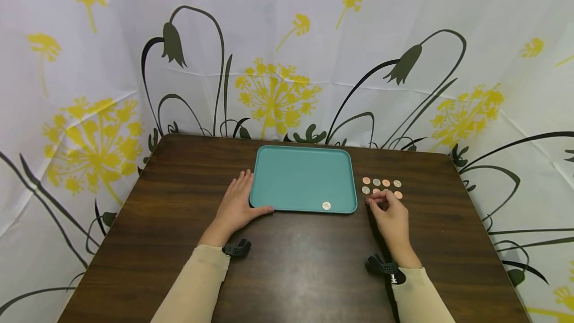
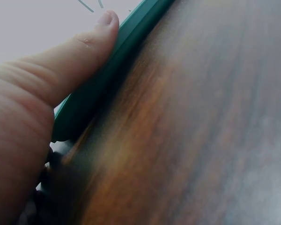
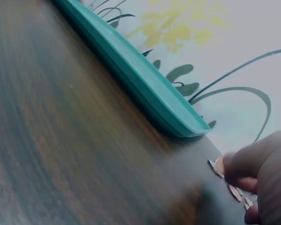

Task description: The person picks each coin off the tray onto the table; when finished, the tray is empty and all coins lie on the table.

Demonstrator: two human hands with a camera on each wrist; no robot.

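A teal tray (image 1: 305,178) lies on the table, with one silvery coin (image 1: 326,206) near its front right. My left hand (image 1: 238,203) rests at the tray's left front corner, fingers straight along the side and thumb on the front rim. To the tray's right lie copper and silvery coins (image 1: 386,183) in rows, partly covered by my right hand (image 1: 391,216). That hand's thumb and forefinger come together at the near left of the rows. In the right wrist view they pinch a copper coin (image 3: 218,166), tilted beside flatter coins.
The dark wooden table (image 1: 296,263) reaches to a white curtain (image 1: 278,24) printed with flowers, which hangs behind and at both sides. Black bands with small devices (image 1: 381,265) sit on both wrists. The tray's raised rim (image 3: 145,89) stands left of the coins.
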